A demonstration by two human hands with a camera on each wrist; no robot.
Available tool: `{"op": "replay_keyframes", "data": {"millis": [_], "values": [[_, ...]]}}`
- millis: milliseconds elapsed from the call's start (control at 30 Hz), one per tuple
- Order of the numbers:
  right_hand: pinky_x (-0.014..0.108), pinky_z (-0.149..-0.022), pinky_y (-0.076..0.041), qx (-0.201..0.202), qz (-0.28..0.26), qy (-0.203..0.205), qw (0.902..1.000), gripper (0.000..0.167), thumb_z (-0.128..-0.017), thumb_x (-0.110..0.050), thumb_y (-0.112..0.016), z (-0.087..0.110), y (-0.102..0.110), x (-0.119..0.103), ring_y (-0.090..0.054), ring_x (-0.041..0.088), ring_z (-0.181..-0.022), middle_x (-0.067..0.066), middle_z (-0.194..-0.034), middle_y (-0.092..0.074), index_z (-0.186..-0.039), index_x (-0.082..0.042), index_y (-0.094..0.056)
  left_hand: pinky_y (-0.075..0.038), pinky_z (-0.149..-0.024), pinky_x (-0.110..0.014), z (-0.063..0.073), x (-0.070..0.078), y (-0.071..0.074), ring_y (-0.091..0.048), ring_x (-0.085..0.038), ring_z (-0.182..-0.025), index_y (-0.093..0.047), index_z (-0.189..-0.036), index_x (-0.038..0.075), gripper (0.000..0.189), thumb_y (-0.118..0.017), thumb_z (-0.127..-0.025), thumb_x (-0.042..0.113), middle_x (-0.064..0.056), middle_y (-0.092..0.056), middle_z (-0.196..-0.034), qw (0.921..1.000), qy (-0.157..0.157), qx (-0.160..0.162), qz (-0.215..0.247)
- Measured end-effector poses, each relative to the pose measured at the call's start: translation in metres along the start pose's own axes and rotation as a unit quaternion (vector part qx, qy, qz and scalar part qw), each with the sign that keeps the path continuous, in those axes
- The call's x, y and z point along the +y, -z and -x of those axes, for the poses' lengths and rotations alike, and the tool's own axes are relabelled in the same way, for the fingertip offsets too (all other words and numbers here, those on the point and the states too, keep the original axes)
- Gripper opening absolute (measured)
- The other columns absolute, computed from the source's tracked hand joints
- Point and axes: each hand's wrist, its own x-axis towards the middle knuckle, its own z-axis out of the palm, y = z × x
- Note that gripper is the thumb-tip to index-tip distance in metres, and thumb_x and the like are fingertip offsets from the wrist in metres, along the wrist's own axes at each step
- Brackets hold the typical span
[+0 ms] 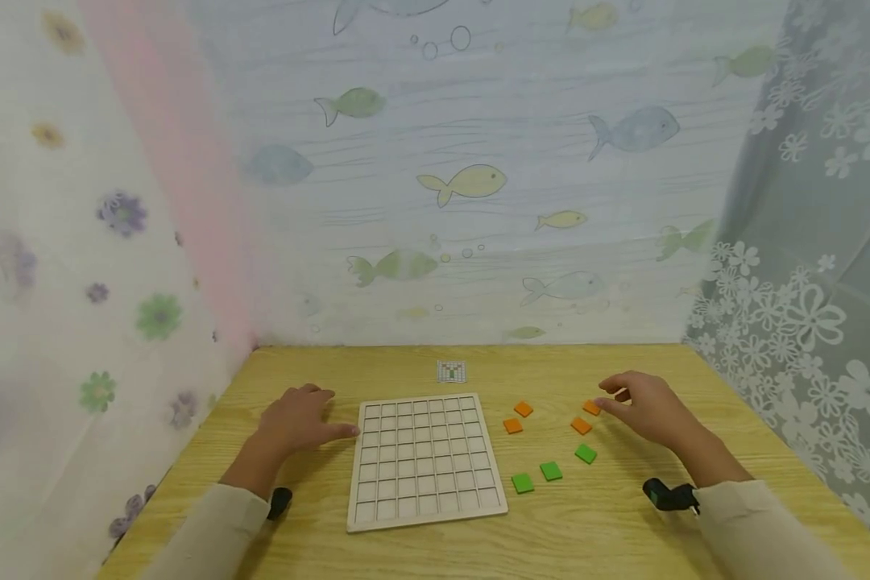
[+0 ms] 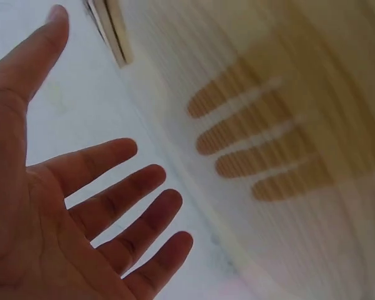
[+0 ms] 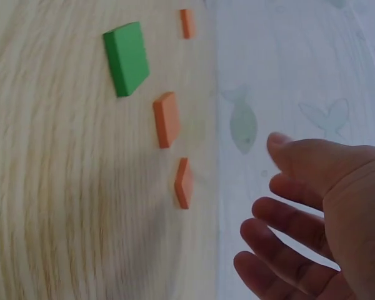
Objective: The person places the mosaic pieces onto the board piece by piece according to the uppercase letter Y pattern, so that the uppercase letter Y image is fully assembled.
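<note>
One board lies nearest, pale and gridded, flat on the tabletop; I judge it stiff and fairly light, best taken by its rim. Just right of it, three green tiles lie spread on the tabletop, flat and straight-edged. Farther out I have the left hand beside the board's left rim, fingers released and spread, holding nothing. Across from it, four orange tiles lie loose in two pairs. The right hand is just beside the outermost one, fingers loosely bent and released; my right wrist view shows a gap between them and that tile. I'd expect every tile to be light, rigid and not fragile, perhaps slippery on its broad face, so I favour a pinch across opposite side edges. Beyond lies a small card, likely thin, before the fish-printed backdrop
</note>
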Motion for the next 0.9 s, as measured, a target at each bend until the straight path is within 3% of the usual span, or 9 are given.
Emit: {"op": "replay_keyframes", "data": {"millis": [167, 267, 400, 567, 667, 733, 900], "values": [[0.047, -0.080, -0.059, 0.009, -0.033, -0.019, 0.9992, 0.037, -0.099, -0.026, -0.073, -0.003, -0.007, 0.004, -0.070, 0.034, -0.101, 0.020, -0.122, -0.071, -0.125, 0.000, -0.072, -0.049, -0.098, -0.061, -0.003, 0.011, -0.005, -0.054, -0.046, -0.129, -0.056, -0.146, 0.000, 0.098, -0.082, -0.078, 0.066, -0.024, -0.056, -0.142, 0.9960, 0.005, -0.014, 0.088], [0.045, -0.078, -0.059, 0.013, -0.053, -0.036, 0.9979, 0.037, -0.099, -0.026, -0.073, -0.006, -0.014, 0.006, -0.071, 0.033, -0.100, 0.019, -0.118, -0.072, -0.125, 0.000, -0.073, -0.053, -0.093, -0.054, -0.005, 0.018, -0.006, -0.062, -0.036, -0.114, -0.058, -0.143, -0.004, 0.096, -0.089, -0.075, 0.056, -0.020, -0.063, -0.129, 0.9913, 0.007, -0.021, 0.130], [0.046, -0.080, -0.060, 0.016, -0.068, -0.056, 0.9960, 0.035, -0.098, -0.024, -0.074, -0.009, -0.022, 0.007, -0.071, 0.036, -0.102, 0.019, -0.116, -0.072, -0.123, 0.000, -0.073, -0.049, -0.077, -0.044, -0.009, 0.025, -0.007, -0.058, -0.025, -0.090, -0.067, -0.123, -0.004, 0.073, -0.094, -0.074, 0.042, -0.013, -0.064, -0.104, 0.9854, -0.002, -0.032, 0.167], [0.049, -0.084, -0.059, 0.010, -0.088, -0.090, 0.9920, 0.036, -0.098, -0.023, -0.073, -0.012, -0.026, 0.007, -0.067, 0.042, -0.109, 0.023, -0.122, -0.069, -0.125, 0.001, -0.072, -0.045, -0.072, -0.040, -0.013, 0.027, -0.011, -0.051, -0.019, -0.082, -0.071, -0.109, -0.003, 0.053, -0.095, -0.075, 0.032, -0.006, -0.060, -0.093, 0.9813, -0.001, -0.035, 0.189], [0.052, -0.087, -0.058, 0.005, -0.102, -0.106, 0.9891, 0.039, -0.099, -0.025, -0.072, -0.013, -0.028, 0.008, -0.065, 0.045, -0.114, 0.026, -0.128, -0.065, -0.128, 0.001, -0.071, -0.036, -0.063, -0.035, -0.014, 0.028, -0.013, -0.039, -0.017, -0.068, -0.064, -0.084, 0.002, 0.038, -0.093, -0.079, 0.025, -0.001, -0.047, -0.075, 0.9757, -0.009, -0.046, 0.214], [0.053, -0.089, -0.056, 0.004, -0.111, -0.118, 0.9867, 0.040, -0.100, -0.026, -0.071, -0.012, -0.030, 0.009, -0.064, 0.045, -0.117, 0.026, -0.131, -0.065, -0.130, 0.000, -0.070, -0.028, -0.061, -0.034, -0.014, 0.028, -0.014, -0.030, -0.017, -0.063, -0.049, -0.072, 0.008, 0.045, -0.091, -0.081, 0.021, 0.000, -0.035, -0.068, 0.9712, -0.015, -0.053, 0.232], [0.053, -0.093, -0.054, -0.008, -0.145, -0.147, 0.9785, 0.042, -0.102, -0.029, -0.069, -0.009, -0.039, 0.017, -0.063, 0.043, -0.119, 0.024, -0.132, -0.066, -0.133, -0.003, -0.069, -0.026, -0.061, -0.033, -0.013, 0.030, -0.013, -0.029, -0.016, -0.064, -0.041, -0.075, 0.011, 0.049, -0.089, -0.083, 0.018, 0.001, -0.031, -0.071, 0.9657, -0.021, -0.062, 0.251]]}}
